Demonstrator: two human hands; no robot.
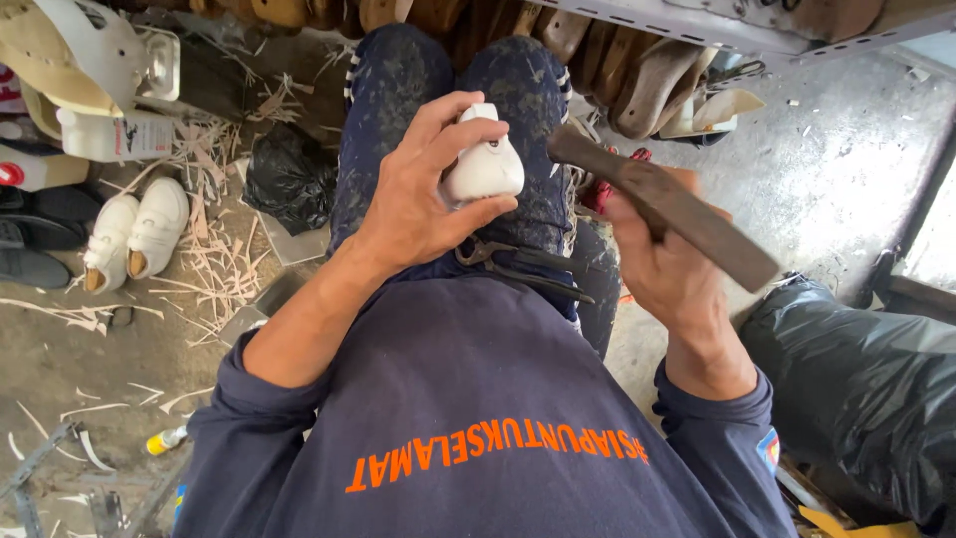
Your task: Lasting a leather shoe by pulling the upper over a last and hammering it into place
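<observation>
White shoe [485, 164] is sitting upside down on my lap, over my knees, and I am gripping it with my left hand [418, 194], thumb pressing along its near side and fingers curling over the far side. My right hand [662, 264] is closing around the dark, flat handle of a worn tool [662, 204], which is slanting up and away toward the shoe, its far end hanging just beside the shoe's right edge; I cannot tell whether it is touching. A pair of dark pincers [518, 264] is lying across my lap just below the shoe, against my dark blue trousers [398, 90].

On the concrete floor [856, 149] to my left, a finished pair of white shoes [134, 234] is resting among pale wood shavings [224, 259], near a crumpled black bag [289, 179]. A white plastic bottle [110, 134] is lying toward the upper left corner. Wooden shoe lasts [637, 80] are leaning in a row beyond my knees, and a large black plastic sack [856, 369] is bulging at my right side.
</observation>
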